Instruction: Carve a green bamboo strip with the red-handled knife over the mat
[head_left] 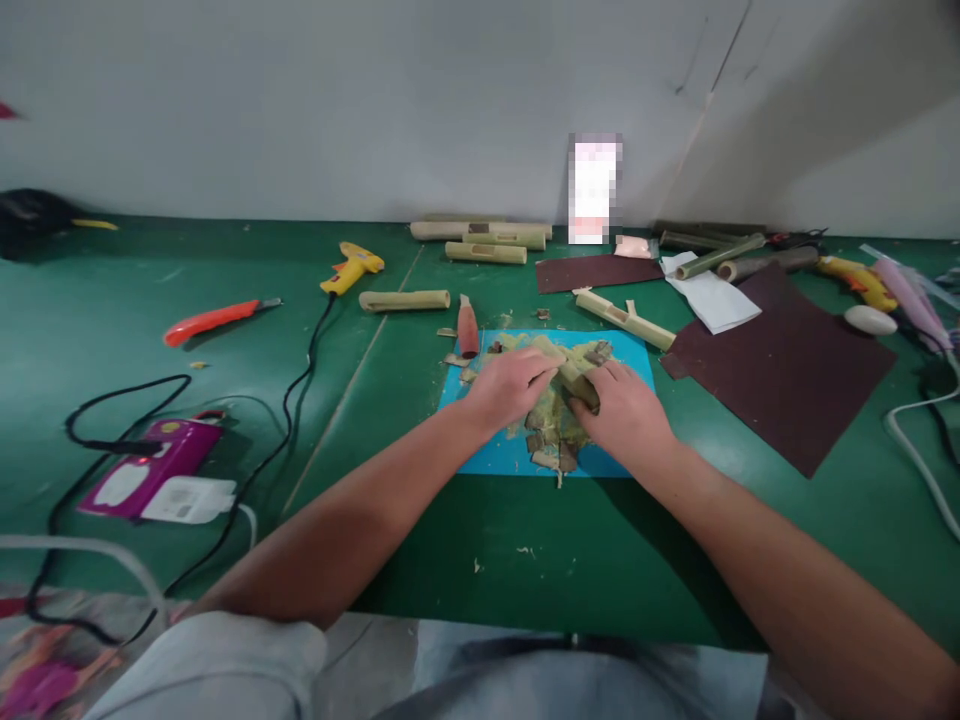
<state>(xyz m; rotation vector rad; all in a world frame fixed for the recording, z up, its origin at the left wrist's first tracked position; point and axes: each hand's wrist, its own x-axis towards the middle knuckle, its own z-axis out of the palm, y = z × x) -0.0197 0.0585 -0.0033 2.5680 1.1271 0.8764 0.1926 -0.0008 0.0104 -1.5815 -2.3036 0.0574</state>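
A short, pale green bamboo tube [576, 380] is tilted over the blue mat [480, 459], its open end toward me. My right hand [626, 410] wraps round the near end of this tube. From the other side my left hand [511, 385] has its fingers closed, with the tips against the tube; whether they pinch something small is hidden. Bark peelings and shavings [551, 440] are heaped on the mat beneath both hands. Beyond my left wrist lies a short tool with a reddish handle [467, 330], its tip pointing away.
Cut bamboo tubes [486, 253] lie along the wall, with a notched one [626, 318] behind the mat. Brown sheet [780, 370] and white paper [712, 295] are at right. Leftward are a yellow glue gun [351, 268], an orange cutter [214, 322] and a corded purple power strip [157, 465].
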